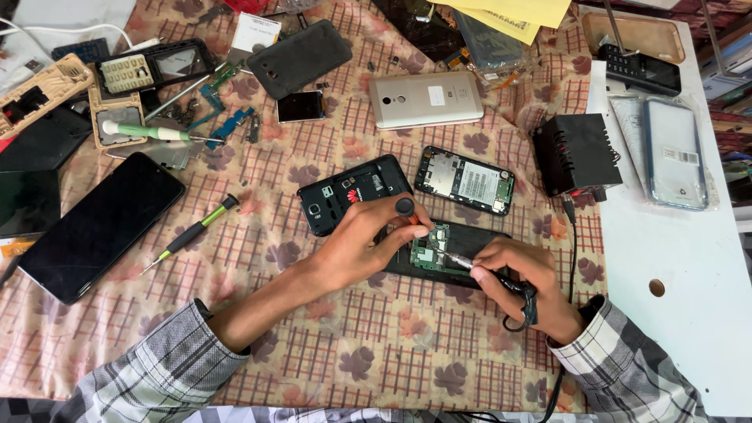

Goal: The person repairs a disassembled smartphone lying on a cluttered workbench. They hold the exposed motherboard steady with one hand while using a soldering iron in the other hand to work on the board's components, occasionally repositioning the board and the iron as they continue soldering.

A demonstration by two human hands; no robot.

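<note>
Left hand (368,239) pinches a small screwdriver (406,208) w/ black round cap, fingers curled tight round its shaft, tip down toward the green circuit board (429,251). Right hand (513,286) grips a metal-tipped tool (460,261) pencil-style, fingers closed on it, tip touching the board's right edge; a black cord (523,301) loops by the knuckles. Board sits in an opened black phone (470,235) lying flat on the patterned cloth (352,345), centre of view, between both hands.

Just above it: black phone back shell (348,196) w/ camera hole, touching left fingers' area, & another opened phone (464,180) showing silver shield + white label. Further up, a silver phone (425,99) face down & a dark grey back cover (299,57). Left side: big black phone (98,223) screen up, green-handled screwdriver (190,233) beside it, white-green tool (149,131) over loose parts. Right: black box unit (574,153) at cloth edge, cable (573,235) running down from it; clear phone case (674,153) on the white table (681,313), well apart from hands. Both sleeves plaid grey-white.
</note>
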